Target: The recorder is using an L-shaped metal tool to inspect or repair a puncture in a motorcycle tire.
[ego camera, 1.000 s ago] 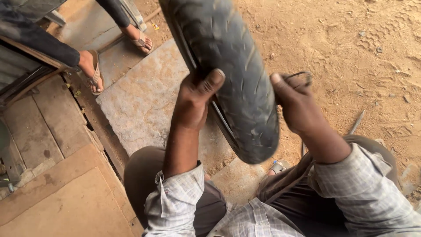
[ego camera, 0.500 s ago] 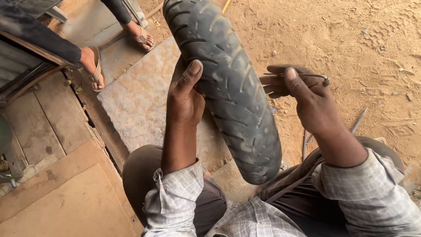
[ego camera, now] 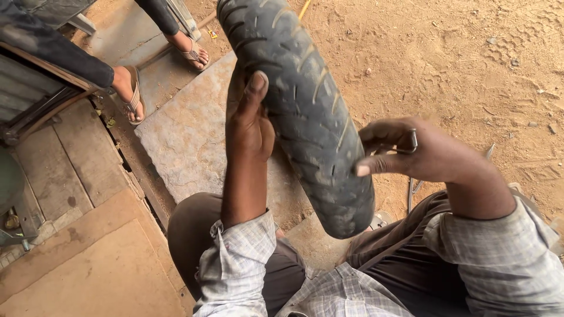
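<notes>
A worn black motorcycle tyre (ego camera: 305,111) stands upright between my knees, its tread facing me. My left hand (ego camera: 249,120) grips its left edge, thumb pressed on the tread. My right hand (ego camera: 411,152) is curled shut on a thin metal tool (ego camera: 413,141), with its fingertips touching the tyre's right side. The tool's lower ends (ego camera: 412,196) stick out below my hand. The tyre's top runs out of view.
Another person's feet in sandals (ego camera: 191,53) (ego camera: 130,91) stand at the upper left beside a dark metal frame (ego camera: 41,111). A grey stone slab (ego camera: 188,141) lies under the tyre. Wooden boards (ego camera: 64,176) are on the left, sandy ground (ego camera: 458,64) on the right.
My right hand let go of the tyre's side and curled around the metal tool. My left hand slid higher on the tyre, thumb now on the tread. The view shifted slightly.
</notes>
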